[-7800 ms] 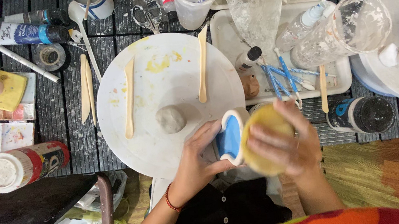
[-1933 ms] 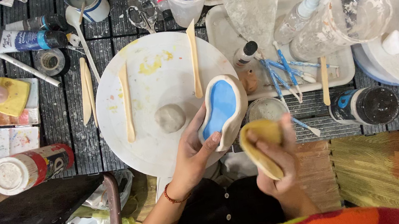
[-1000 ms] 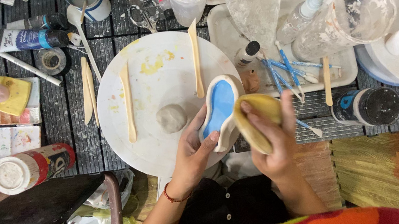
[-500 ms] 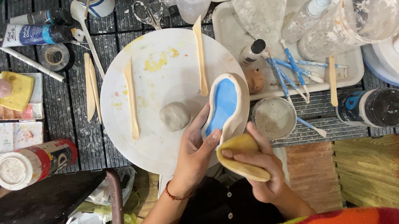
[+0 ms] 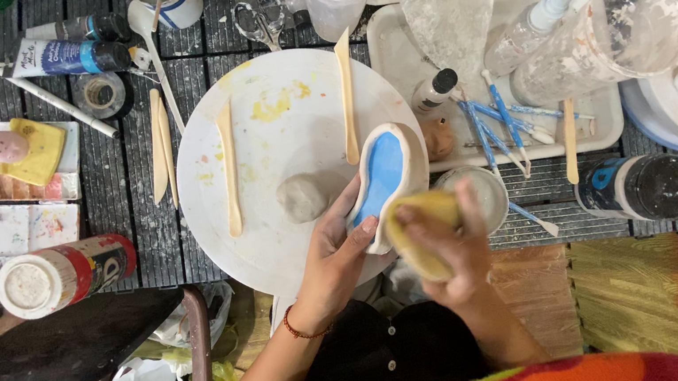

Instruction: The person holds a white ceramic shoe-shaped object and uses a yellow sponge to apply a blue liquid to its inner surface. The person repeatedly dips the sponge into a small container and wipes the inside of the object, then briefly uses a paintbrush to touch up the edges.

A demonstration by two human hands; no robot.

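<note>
Near edge of white round board [image 5: 253, 96] | left hand [image 5: 337, 249] grasping blue-glazed clay dish [image 5: 382, 177] | right hand [image 5: 447, 241] clutching yellow sponge [image 5: 418, 228] against dish

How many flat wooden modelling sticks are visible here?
5: two side by side left of the white round board, two lying on it, one on the white tray's front edge. Clutter may hide more.

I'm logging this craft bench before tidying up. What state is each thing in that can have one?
Left hand: grips the clay dish.
Clay dish: held tilted, inside painted blue.
Right hand: presses a yellow sponge against the dish.
Grey clay lump: resting on the white round board.
Scissors: closed.
Paint jar: open.
Red-labelled bottle: lying on its side, capped.
</note>
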